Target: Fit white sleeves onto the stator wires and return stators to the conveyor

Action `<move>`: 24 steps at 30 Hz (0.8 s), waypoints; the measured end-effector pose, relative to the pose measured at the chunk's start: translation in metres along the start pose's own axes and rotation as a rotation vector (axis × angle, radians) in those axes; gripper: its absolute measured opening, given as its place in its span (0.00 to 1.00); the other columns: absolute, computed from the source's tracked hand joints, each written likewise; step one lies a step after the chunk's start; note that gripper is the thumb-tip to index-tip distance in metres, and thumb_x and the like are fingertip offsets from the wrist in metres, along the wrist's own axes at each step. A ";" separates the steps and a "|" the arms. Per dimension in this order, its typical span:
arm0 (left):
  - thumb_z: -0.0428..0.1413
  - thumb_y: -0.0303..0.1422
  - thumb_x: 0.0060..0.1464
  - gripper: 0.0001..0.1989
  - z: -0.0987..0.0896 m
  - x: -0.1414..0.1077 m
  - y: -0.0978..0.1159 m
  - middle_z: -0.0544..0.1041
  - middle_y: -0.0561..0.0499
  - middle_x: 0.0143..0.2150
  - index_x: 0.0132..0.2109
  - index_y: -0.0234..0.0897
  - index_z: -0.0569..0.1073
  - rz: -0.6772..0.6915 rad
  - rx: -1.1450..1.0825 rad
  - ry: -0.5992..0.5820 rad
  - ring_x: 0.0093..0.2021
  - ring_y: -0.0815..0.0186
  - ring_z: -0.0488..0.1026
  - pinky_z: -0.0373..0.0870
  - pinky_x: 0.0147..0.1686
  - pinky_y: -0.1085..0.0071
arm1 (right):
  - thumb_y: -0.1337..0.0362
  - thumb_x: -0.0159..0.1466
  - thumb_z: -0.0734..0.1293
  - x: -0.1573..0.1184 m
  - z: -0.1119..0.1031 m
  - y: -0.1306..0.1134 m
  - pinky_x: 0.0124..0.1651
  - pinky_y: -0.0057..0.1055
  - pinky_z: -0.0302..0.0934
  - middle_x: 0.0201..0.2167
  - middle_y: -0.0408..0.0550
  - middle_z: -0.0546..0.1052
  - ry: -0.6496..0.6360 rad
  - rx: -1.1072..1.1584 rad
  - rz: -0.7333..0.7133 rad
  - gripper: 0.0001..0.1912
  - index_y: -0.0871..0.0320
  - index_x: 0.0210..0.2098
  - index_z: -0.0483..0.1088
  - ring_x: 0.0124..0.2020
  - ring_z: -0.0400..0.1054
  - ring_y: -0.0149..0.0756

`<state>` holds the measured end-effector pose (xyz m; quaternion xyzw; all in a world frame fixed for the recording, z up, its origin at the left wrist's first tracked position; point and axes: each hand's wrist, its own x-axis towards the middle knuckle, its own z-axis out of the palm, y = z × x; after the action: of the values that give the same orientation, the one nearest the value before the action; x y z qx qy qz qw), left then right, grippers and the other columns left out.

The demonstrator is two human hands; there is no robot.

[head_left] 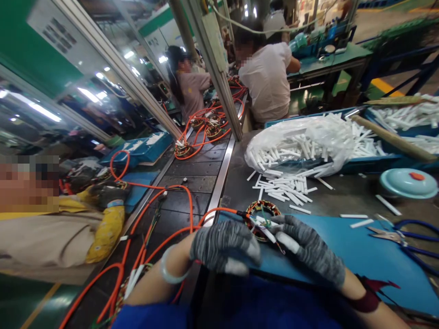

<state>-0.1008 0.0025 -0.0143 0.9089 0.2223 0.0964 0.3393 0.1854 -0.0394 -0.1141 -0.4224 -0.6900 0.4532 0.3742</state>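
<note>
A wound motor stator [263, 210], a ring of copper and dark windings with green ties, lies at the left end of a blue mat [329, 237]. White insulating sleeves [268, 234] and thin wires cross its near side, and an orange cable [221, 210] joins it from the left. My right hand [308, 249], in a grey knitted glove, has thumb and forefinger closed at a white sleeve by the ring. My left hand [226, 246], gloved alike, hovers left of the stator with fingers loosely curved and thumb apart; nothing shows in it.
Loose white sleeves [286, 187] spill from a plastic bag [302, 141] over a blue bin. Blue-handled cutters [394, 235] and a round light-blue container [408, 183] stand at right. A conveyor [195, 169] carries cabled stators [183, 148]. A co-worker's yellow sleeve [106, 233] is at left.
</note>
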 end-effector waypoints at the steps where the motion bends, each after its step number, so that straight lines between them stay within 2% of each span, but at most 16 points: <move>1: 0.60 0.43 0.62 0.17 0.001 0.011 -0.002 0.80 0.43 0.56 0.55 0.44 0.77 0.064 -0.070 0.012 0.57 0.57 0.77 0.75 0.58 0.62 | 0.52 0.71 0.64 -0.003 -0.003 0.003 0.63 0.46 0.69 0.55 0.48 0.80 0.054 0.011 0.017 0.17 0.48 0.54 0.78 0.55 0.76 0.44; 3: 0.54 0.37 0.67 0.19 0.005 0.034 -0.010 0.76 0.40 0.62 0.62 0.41 0.72 0.098 -0.120 0.090 0.64 0.56 0.72 0.70 0.63 0.59 | 0.52 0.71 0.64 -0.008 -0.006 0.009 0.63 0.47 0.69 0.54 0.48 0.81 0.131 0.026 0.042 0.19 0.48 0.57 0.76 0.55 0.76 0.44; 4: 0.51 0.35 0.68 0.19 0.008 0.045 -0.016 0.76 0.40 0.62 0.63 0.40 0.71 0.079 -0.055 0.120 0.64 0.57 0.72 0.69 0.63 0.59 | 0.52 0.70 0.65 -0.010 -0.007 0.011 0.63 0.48 0.69 0.55 0.48 0.81 0.133 0.020 0.029 0.20 0.48 0.58 0.75 0.55 0.76 0.44; 6: 0.49 0.34 0.70 0.17 0.015 0.065 -0.025 0.80 0.41 0.56 0.59 0.39 0.74 0.020 0.179 0.099 0.58 0.58 0.76 0.69 0.62 0.58 | 0.53 0.70 0.65 -0.011 -0.006 0.015 0.64 0.48 0.68 0.57 0.48 0.80 0.070 -0.018 -0.035 0.21 0.47 0.60 0.74 0.58 0.75 0.44; 8: 0.50 0.38 0.69 0.15 0.019 0.078 -0.029 0.83 0.43 0.45 0.53 0.39 0.78 -0.058 0.422 0.028 0.50 0.56 0.79 0.69 0.59 0.54 | 0.54 0.71 0.64 -0.011 -0.004 0.018 0.65 0.47 0.68 0.59 0.48 0.78 0.010 -0.053 -0.088 0.21 0.47 0.62 0.72 0.59 0.74 0.44; 10: 0.52 0.45 0.68 0.17 0.019 0.085 -0.028 0.83 0.44 0.38 0.50 0.40 0.80 -0.118 0.555 -0.016 0.44 0.55 0.80 0.70 0.55 0.53 | 0.54 0.72 0.63 -0.010 -0.003 0.021 0.66 0.46 0.67 0.60 0.48 0.78 -0.012 -0.058 -0.089 0.22 0.47 0.63 0.71 0.60 0.73 0.43; 13: 0.54 0.47 0.66 0.19 0.015 0.083 -0.025 0.83 0.46 0.37 0.54 0.41 0.79 -0.182 0.533 -0.042 0.40 0.57 0.80 0.72 0.45 0.62 | 0.52 0.72 0.63 -0.009 -0.006 0.024 0.67 0.46 0.66 0.61 0.48 0.77 -0.058 -0.034 -0.044 0.22 0.46 0.63 0.71 0.61 0.73 0.43; 15: 0.55 0.44 0.65 0.19 0.013 0.079 -0.024 0.83 0.46 0.38 0.56 0.41 0.78 -0.299 0.536 -0.004 0.40 0.58 0.80 0.72 0.43 0.64 | 0.50 0.71 0.65 -0.007 -0.009 0.023 0.66 0.46 0.66 0.60 0.48 0.78 -0.091 -0.008 -0.023 0.23 0.46 0.63 0.72 0.60 0.73 0.43; 17: 0.56 0.42 0.64 0.16 0.011 0.075 -0.025 0.83 0.45 0.39 0.53 0.41 0.79 -0.505 0.626 0.081 0.42 0.56 0.80 0.72 0.48 0.61 | 0.47 0.71 0.65 -0.004 -0.010 0.021 0.66 0.47 0.67 0.58 0.49 0.79 -0.101 0.021 -0.013 0.24 0.47 0.62 0.72 0.59 0.74 0.44; 20: 0.57 0.37 0.62 0.11 0.008 0.067 -0.030 0.82 0.41 0.35 0.42 0.36 0.81 -0.771 0.756 0.172 0.43 0.51 0.80 0.71 0.53 0.51 | 0.45 0.70 0.65 0.000 -0.007 0.021 0.65 0.48 0.67 0.57 0.49 0.80 -0.074 0.043 -0.001 0.24 0.48 0.61 0.74 0.57 0.75 0.45; 22: 0.56 0.32 0.61 0.10 0.005 0.060 -0.034 0.82 0.39 0.36 0.42 0.33 0.81 -0.841 0.776 0.186 0.44 0.49 0.80 0.71 0.53 0.48 | 0.45 0.70 0.65 0.002 -0.004 0.023 0.64 0.48 0.69 0.56 0.49 0.80 -0.045 0.047 0.006 0.24 0.47 0.59 0.75 0.57 0.76 0.46; 24: 0.53 0.30 0.63 0.13 0.003 0.052 -0.036 0.82 0.38 0.43 0.49 0.33 0.80 -0.805 0.771 0.240 0.50 0.50 0.79 0.72 0.55 0.49 | 0.45 0.70 0.65 0.003 -0.002 0.025 0.64 0.49 0.69 0.56 0.49 0.80 -0.031 0.056 0.006 0.23 0.47 0.59 0.75 0.57 0.76 0.46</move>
<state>-0.0658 0.0494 -0.0388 0.7934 0.6072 -0.0259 -0.0347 0.1918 -0.0307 -0.1367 -0.4070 -0.6815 0.4798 0.3737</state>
